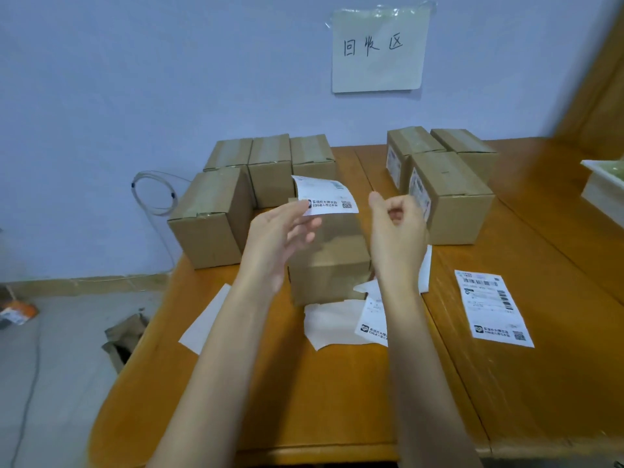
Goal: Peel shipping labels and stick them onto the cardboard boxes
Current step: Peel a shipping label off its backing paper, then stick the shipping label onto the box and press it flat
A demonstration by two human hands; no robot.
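My left hand (282, 236) pinches the lower left corner of a white shipping label (326, 194) and holds it up above a cardboard box (332, 261) at the table's middle. The label curls back at its top. Beside the label, to its right, my right hand (396, 231) hovers with its fingers curled and nothing in it. Behind the box at the left stand several plain taped boxes (211, 217). At the back right, a group of boxes (450, 197) carries labels on its side faces.
A printed label sheet (491, 307) lies flat on the wooden table (304, 400) at the right. White backing papers (332, 324) and another label (373, 324) lie in front of the middle box. A white tray (602, 185) sits at the far right edge.
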